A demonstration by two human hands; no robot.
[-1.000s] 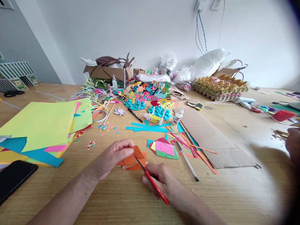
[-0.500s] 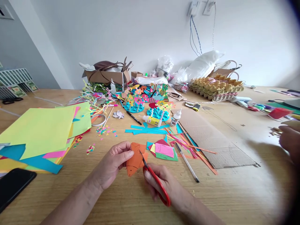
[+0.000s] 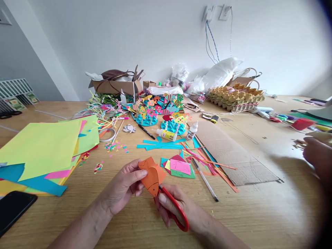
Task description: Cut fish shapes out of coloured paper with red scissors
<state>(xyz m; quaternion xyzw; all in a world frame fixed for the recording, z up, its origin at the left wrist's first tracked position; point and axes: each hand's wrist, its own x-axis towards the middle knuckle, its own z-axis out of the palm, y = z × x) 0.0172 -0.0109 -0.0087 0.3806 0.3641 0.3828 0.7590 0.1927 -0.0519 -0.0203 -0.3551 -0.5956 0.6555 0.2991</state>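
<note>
Between thumb and fingers, my left hand (image 3: 127,183) pinches an orange piece of paper (image 3: 151,175) with a fish outline drawn on it. The fish's tail is near my thumb and its eye dot points down toward my other hand. Red-handled scissors (image 3: 178,209) are gripped in my right hand (image 3: 173,202), close to the fish's head end. The blades are mostly hidden by the paper and my fingers. Just beyond lies a small stack of coloured paper pieces (image 3: 180,166), the pink one on top with a drawn outline.
A pen (image 3: 206,181), a cardboard sheet (image 3: 233,157) and paper strips lie right of the stack. Glue bottles (image 3: 192,130) stand or lie before paper fish on blue bases (image 3: 145,120). Coloured sheets (image 3: 44,145) and a phone (image 3: 15,211) are left. Another person's hand (image 3: 313,152) is far right.
The orange paper has turned, its head end swinging to the right, and the scissors have moved from the tail side to the head end. The other person's hand has shifted slightly within view.
</note>
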